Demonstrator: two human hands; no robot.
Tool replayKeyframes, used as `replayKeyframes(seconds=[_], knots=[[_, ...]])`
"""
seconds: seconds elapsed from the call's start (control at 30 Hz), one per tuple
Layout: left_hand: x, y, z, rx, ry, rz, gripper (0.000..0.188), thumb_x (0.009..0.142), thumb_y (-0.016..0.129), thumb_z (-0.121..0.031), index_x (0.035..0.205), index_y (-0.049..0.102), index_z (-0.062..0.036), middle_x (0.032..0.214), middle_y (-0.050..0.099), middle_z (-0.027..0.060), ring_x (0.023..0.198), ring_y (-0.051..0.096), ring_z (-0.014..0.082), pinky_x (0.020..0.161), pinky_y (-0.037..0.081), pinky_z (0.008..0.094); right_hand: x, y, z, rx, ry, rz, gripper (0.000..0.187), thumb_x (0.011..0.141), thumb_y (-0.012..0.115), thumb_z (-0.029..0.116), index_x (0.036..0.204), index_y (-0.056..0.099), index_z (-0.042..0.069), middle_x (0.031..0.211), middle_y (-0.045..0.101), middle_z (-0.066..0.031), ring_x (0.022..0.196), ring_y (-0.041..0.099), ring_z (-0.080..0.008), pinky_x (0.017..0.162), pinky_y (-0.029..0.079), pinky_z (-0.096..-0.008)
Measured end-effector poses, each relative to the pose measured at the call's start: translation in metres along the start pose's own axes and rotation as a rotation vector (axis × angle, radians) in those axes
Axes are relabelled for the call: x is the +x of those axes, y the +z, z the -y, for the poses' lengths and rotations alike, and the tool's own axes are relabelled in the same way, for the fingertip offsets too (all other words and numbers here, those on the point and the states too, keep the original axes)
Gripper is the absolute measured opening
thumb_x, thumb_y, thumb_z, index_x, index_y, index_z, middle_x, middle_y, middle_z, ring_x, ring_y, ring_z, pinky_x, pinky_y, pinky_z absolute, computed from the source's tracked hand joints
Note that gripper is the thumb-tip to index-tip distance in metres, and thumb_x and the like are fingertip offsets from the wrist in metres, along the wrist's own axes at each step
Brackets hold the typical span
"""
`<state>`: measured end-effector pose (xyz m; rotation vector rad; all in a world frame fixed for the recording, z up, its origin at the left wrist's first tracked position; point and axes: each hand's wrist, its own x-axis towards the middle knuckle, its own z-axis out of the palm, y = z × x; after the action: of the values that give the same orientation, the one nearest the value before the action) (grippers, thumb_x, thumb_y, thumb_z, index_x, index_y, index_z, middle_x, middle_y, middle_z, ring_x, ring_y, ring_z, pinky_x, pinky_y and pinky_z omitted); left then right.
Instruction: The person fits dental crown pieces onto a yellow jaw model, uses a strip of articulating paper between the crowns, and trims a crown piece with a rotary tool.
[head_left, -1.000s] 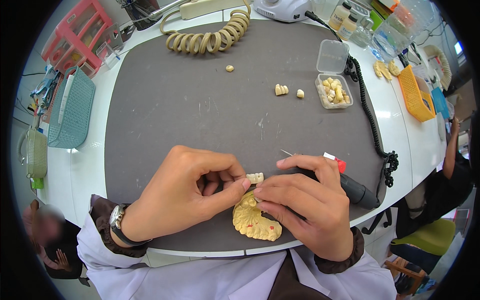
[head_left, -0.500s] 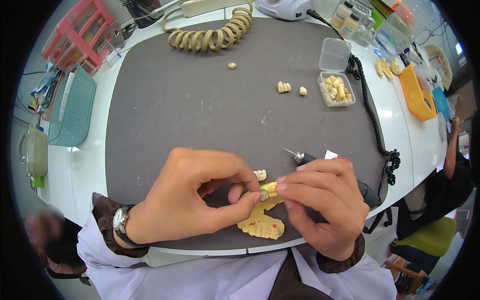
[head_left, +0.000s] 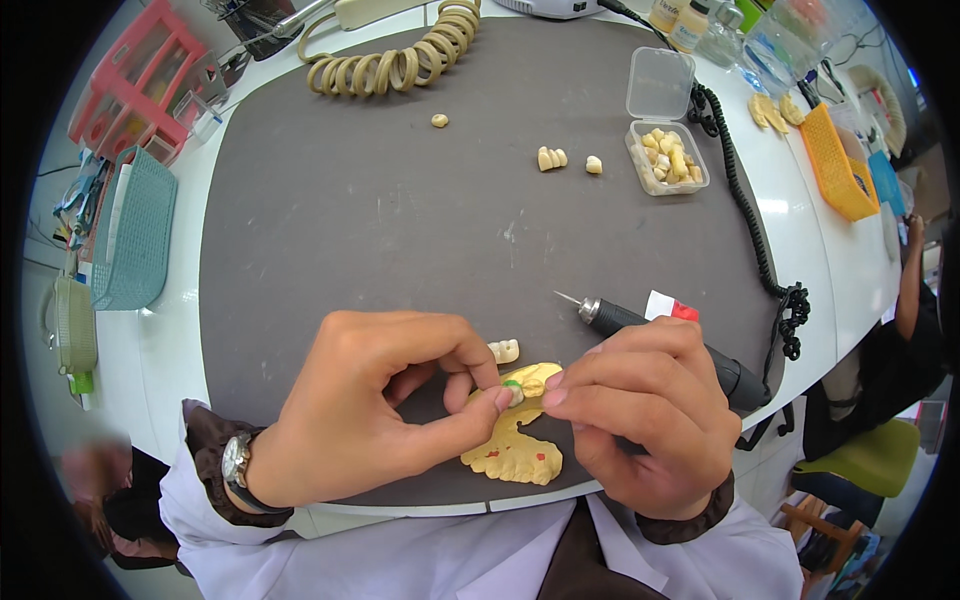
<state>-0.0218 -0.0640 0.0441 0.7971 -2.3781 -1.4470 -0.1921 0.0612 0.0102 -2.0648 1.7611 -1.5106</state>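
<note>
My left hand (head_left: 375,415) pinches a small whitish tooth crown (head_left: 516,396) with a green mark between thumb and index finger. The crown sits at the upper arm of a yellow plaster dental cast (head_left: 512,462), whose curved lower part carries small red marks. My right hand (head_left: 655,415) has its fingertips closed on the right end of that cast, next to a stump-like tooth; its thumb contact is partly hidden. Just beyond the left fingertips lies a white row of joined tooth crowns (head_left: 508,351), partly covered by the hand.
A black rotary handpiece (head_left: 612,318) with a thin bur lies beyond my right hand. Farther off are loose crowns (head_left: 551,159), an open clear box (head_left: 667,187) of tooth pieces and a coiled beige hose (head_left: 395,70). Baskets, teal (head_left: 135,235) and orange (head_left: 838,170), flank the mat.
The view has shifted slightly. My right fingertips have slid a little lower along the cast, baring more of its upper arm. Both hands keep their grips.
</note>
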Motion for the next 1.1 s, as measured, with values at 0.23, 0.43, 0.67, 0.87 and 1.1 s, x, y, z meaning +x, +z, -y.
replayKeyframes(seconds=[0.23, 0.43, 0.67, 0.87, 1.1], knots=[[0.002, -0.003, -0.003, 0.043, -0.021, 0.069, 0.014, 0.075, 0.075, -0.011, 0.081, 0.067, -0.0015, 0.065, 0.060, 0.0003, 0.051, 0.047, 0.0042, 0.045, 0.032, 0.0187, -0.001, 0.002, -0.003, -0.037, -0.036, 0.011, 0.032, 0.059, 0.076, 0.009, 0.090, 0.067, 0.007, 0.088, 0.067, 0.0001, 0.079, 0.061, -0.0187, 0.069, 0.039, -0.0318], [-0.002, -0.011, -0.003, 0.081, -0.024, 0.123, 0.026, 0.071, 0.081, -0.016, 0.088, 0.068, -0.0013, 0.074, 0.061, 0.0035, 0.058, 0.055, 0.0086, 0.051, 0.043, 0.0208, -0.006, -0.016, 0.019, -0.151, 0.089, 0.355, 0.056, 0.068, 0.077, 0.035, 0.115, 0.065, 0.007, 0.110, 0.064, -0.0036, 0.096, 0.055, -0.0195, 0.075, 0.039, -0.0334], [-0.007, -0.009, -0.010, 0.234, 0.057, 0.092, 0.036, 0.068, 0.084, -0.020, 0.095, 0.069, -0.0023, 0.077, 0.062, 0.0049, 0.065, 0.058, 0.0126, 0.054, 0.046, 0.0233, -0.007, -0.018, 0.018, -0.253, 0.122, 0.378, 0.057, 0.068, 0.076, 0.033, 0.117, 0.065, 0.004, 0.114, 0.063, -0.0055, 0.094, 0.052, -0.0222, 0.075, 0.040, -0.0338], [-0.006, -0.005, -0.003, 0.270, 0.181, 0.082, 0.041, 0.069, 0.084, -0.021, 0.099, 0.067, -0.0001, 0.080, 0.063, 0.0062, 0.067, 0.060, 0.0148, 0.056, 0.047, 0.0236, -0.013, -0.008, 0.010, -0.165, 0.038, 0.134, 0.053, 0.066, 0.082, 0.017, 0.115, 0.065, 0.004, 0.114, 0.062, -0.0085, 0.090, 0.057, -0.0223, 0.074, 0.046, -0.0318], [-0.011, 0.000, -0.002, 0.175, 0.199, 0.039, 0.041, 0.069, 0.086, -0.024, 0.096, 0.067, -0.0001, 0.078, 0.067, 0.0068, 0.060, 0.064, 0.0143, 0.055, 0.051, 0.0216, -0.022, 0.004, 0.005, 0.102, -0.027, -0.002, 0.049, 0.068, 0.080, 0.002, 0.113, 0.063, 0.003, 0.114, 0.056, -0.0137, 0.092, 0.063, -0.0263, 0.073, 0.055, -0.0342]])
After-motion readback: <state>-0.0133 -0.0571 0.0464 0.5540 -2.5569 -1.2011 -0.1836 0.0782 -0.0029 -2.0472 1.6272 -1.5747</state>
